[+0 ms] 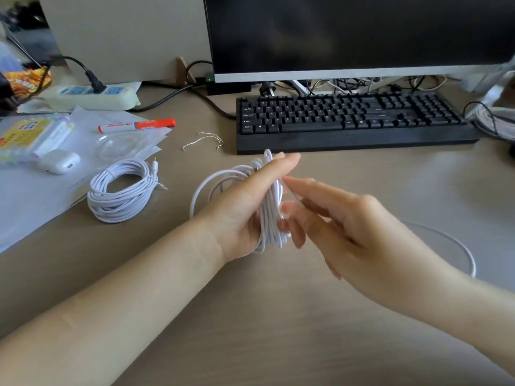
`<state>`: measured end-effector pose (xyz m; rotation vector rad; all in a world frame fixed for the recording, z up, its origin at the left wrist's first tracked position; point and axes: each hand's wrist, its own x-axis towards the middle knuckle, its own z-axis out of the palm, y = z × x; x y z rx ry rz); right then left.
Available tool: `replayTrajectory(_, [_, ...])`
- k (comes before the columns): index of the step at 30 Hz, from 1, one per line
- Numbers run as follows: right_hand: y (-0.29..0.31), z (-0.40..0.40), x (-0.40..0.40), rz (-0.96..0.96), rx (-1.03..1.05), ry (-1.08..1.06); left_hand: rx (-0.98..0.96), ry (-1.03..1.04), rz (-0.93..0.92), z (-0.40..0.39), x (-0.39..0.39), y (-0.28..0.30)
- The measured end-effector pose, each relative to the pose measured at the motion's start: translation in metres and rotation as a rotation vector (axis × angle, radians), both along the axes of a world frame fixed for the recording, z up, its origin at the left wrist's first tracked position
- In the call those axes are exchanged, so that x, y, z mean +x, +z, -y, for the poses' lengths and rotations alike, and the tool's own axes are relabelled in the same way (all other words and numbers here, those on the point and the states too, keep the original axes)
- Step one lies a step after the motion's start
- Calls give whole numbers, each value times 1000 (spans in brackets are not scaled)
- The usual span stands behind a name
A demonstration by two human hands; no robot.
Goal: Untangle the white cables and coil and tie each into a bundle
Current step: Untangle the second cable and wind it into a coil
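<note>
1. Bare desk [250,316] lay open in the foreground, beneath and between both forearms.
2. Keyboard [354,118] closed the far side.
3. Finished coil [122,190] and papers [41,196] blocked the left.
4. Loose cable loop [457,243] lay on the right.
5. Twist tie [206,140] lay in the gap between coil and keyboard.

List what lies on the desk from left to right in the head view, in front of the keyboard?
White earbud case → coiled white cable → loose twist tie → left hand holding a half-wound cable → right hand.
</note>
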<state>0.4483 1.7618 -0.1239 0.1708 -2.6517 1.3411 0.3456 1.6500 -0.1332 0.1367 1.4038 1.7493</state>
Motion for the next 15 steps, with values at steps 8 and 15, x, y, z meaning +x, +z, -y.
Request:
replayTrajectory(8, [-11, -1, 17, -35, -52, 65, 243, 139, 44, -4, -6, -1])
replayTrajectory(15, [-14, -20, 11, 149, -278, 219, 269, 23, 29, 1, -6, 4])
